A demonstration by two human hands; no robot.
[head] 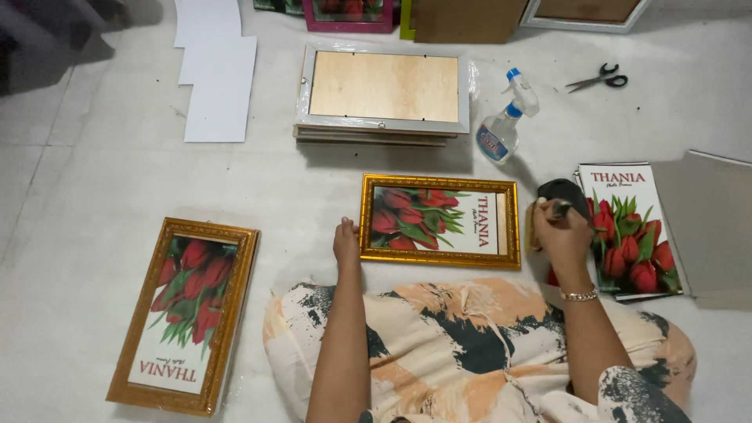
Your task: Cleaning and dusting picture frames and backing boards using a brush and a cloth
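While L hand [345, 241] steadies gold frame [439, 221], tulip print inside

We see gilt frame [439, 222] at centre, ornate embossed moulding, glossy gold finish; glossy printed paper inside. Second gilt frame [185, 313] lower left, same shiny relief. We note frame stack [382, 92] at top centre: matt pale wood backing, silvery rim. Spray bottle [501, 129] clear smooth plastic. Scissors [599, 78] upper right: metal blades, black plastic handles. White sheets [216, 74] upper left, matt paper.

Even, soft overhead light w/ faint shadows below objs; sharp center, slight blur at top-left corner.
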